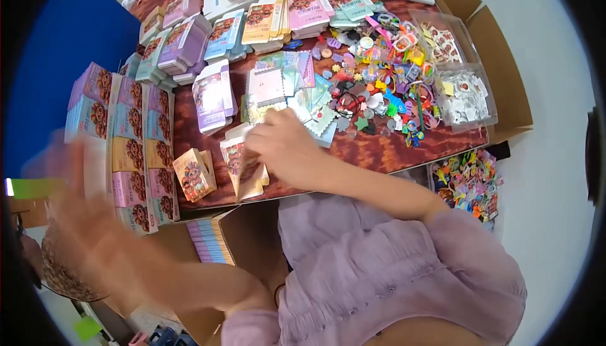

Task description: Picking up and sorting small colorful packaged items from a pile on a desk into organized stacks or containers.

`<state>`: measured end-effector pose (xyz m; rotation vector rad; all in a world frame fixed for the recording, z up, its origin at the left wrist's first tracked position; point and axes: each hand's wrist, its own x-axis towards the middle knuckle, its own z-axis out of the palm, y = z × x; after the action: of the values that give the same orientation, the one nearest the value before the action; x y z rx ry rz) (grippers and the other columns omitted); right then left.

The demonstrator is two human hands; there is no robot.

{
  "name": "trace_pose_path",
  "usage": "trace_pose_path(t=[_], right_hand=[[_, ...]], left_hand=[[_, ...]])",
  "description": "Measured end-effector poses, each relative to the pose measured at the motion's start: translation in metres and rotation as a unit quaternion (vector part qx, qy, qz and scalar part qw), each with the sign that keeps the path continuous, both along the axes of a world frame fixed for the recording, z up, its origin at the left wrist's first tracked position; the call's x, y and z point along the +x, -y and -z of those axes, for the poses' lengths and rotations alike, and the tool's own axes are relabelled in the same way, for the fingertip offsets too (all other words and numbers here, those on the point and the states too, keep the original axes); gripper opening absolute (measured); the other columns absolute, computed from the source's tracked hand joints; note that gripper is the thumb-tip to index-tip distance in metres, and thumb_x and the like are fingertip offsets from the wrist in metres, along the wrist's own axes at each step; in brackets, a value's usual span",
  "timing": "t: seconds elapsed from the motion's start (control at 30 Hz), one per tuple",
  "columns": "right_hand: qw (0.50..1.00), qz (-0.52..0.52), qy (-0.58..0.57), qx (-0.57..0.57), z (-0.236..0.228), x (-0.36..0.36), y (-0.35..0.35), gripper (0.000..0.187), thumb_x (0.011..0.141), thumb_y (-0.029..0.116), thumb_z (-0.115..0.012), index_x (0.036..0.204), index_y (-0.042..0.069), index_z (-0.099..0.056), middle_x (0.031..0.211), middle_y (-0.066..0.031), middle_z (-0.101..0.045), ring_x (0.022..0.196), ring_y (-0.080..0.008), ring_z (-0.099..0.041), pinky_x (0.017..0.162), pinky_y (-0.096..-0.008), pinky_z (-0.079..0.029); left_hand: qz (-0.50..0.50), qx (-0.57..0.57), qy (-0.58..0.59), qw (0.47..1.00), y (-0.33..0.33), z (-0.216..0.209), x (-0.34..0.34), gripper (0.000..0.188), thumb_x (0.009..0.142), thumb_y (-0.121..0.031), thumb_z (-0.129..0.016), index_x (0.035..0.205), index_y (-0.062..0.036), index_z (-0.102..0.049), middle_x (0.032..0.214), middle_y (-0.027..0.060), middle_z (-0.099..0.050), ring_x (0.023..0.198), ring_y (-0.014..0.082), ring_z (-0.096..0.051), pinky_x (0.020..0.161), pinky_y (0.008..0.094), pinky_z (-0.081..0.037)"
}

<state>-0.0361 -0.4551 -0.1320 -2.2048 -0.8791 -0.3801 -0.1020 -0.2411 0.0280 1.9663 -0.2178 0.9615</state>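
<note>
1. Head view: orange carton (232, 156) near the front edge of the table (360, 158), tilted, pale flap showing at its top end. Judged unfinished; contents, if any, cannot be made out.
2. Right hand (287, 147): fingers bent over, apparently pinching the carton by its upper right edge. Thumb contact partly hidden.
3. Left hand (88, 201): raised at far left, near the boxed rows, strongly blurred. Cannot tell whether it is spread, closed or holding anything.
4. Just left of the carton: small orange boxes (194, 175), formed and apparently closed. Behind these, a purple carton stack (214, 98), seemingly flat stock not yet made up.
5. Behind the right hand: patterned cards (265, 85), loosely piled; to their right, mixed trinkets (372, 90), spread loose. Both read as unpacked supply.
6. Left side: boxed rows (129, 150), several colours, packed side by side. Judged done; a good number.
7. Rear: blue cartons (225, 35), yellow-orange cartons (265, 21) and pink cartons (309, 8) in stacks. Judged left to do: plenty.
8. Right end: clear bin (467, 119) of small white packets, well stocked. Overall estimate: partway, much material remaining.
</note>
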Motion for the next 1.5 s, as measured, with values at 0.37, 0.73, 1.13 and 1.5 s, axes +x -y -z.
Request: trace_pose_path(t=[0.37, 0.73, 1.13, 1.5], right_hand=[[0.997, -0.047, -0.062, 0.000, -0.035, -0.033, 0.084, 0.011, 0.077, 0.010, -0.066, 0.087, 0.009, -0.062, 0.089, -0.0018, -0.061, 0.088, -0.0218, -0.054, 0.081, -0.0375, -0.039], [0.840, -0.076, -0.437, 0.313, 0.006, -0.041, 0.114, 0.026, 0.090, 0.006, -0.063, 0.114, -0.001, -0.066, 0.101, -0.0057, -0.062, 0.101, -0.0151, -0.057, 0.084, -0.0287, -0.045], [0.827, 0.093, -0.395, 0.390, 0.017, -0.061, 0.113, 0.021, 0.086, -0.001, -0.069, 0.103, 0.001, -0.058, 0.096, -0.0017, -0.063, 0.086, -0.0061, -0.059, 0.070, -0.0220, -0.047], [0.870, 0.025, -0.372, 0.323, 0.025, -0.063, 0.125, 0.013, 0.090, 0.003, -0.066, 0.101, 0.000, -0.060, 0.094, -0.0023, -0.059, 0.087, -0.0071, -0.057, 0.074, -0.0234, -0.046]], left_hand=[[0.425, -0.367, -0.521, 0.643, 0.097, 0.197, 0.001, 0.069, 0.078, -0.015, -0.081, 0.134, -0.0010, -0.045, 0.122, 0.0054, -0.057, 0.114, 0.0159, -0.055, 0.097, 0.0322, -0.045], [0.369, -0.499, -0.416, 0.665, 0.145, 0.213, -0.007, 0.043, 0.085, -0.023, -0.074, 0.118, 0.0014, -0.058, 0.104, 0.0081, -0.068, 0.091, 0.0165, -0.068, 0.079, 0.0333, -0.057], [0.211, -0.258, -0.345, 0.877, 0.158, 0.178, -0.027, 0.044, 0.092, 0.006, -0.058, 0.135, 0.0040, -0.048, 0.112, 0.0091, -0.062, 0.103, 0.0143, -0.062, 0.086, 0.0274, -0.051], [0.269, -0.286, -0.427, 0.815, 0.139, 0.186, -0.023, 0.037, 0.088, 0.007, -0.064, 0.123, 0.0026, -0.056, 0.106, 0.0069, -0.064, 0.085, 0.0094, -0.063, 0.076, 0.0223, -0.051]])
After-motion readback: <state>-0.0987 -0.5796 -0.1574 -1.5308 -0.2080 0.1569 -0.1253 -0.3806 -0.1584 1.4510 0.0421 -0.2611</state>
